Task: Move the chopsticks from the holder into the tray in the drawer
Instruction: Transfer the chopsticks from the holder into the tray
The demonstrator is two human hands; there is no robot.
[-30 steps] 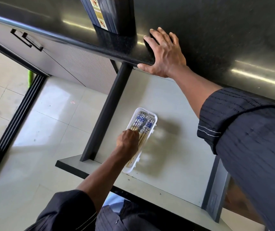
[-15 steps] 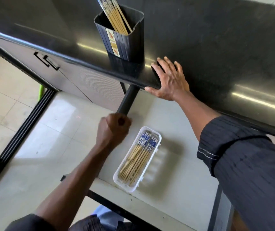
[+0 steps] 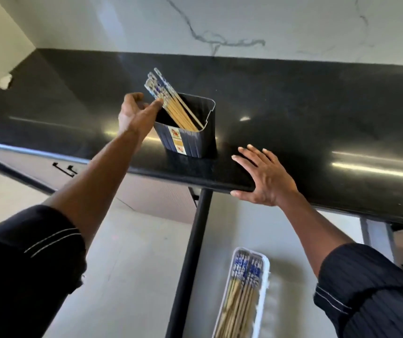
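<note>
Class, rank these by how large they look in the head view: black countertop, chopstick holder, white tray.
1. black countertop, by far.
2-3. chopstick holder and white tray look alike; the tray runs off the frame's bottom, so unranked.

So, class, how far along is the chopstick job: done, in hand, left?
Done: several chopsticks lie in the white tray. In hand: the left hand reaches the bundle in the black holder, not yet gripping. Left: moving that bundle. The right hand rests on the countertop.
</note>
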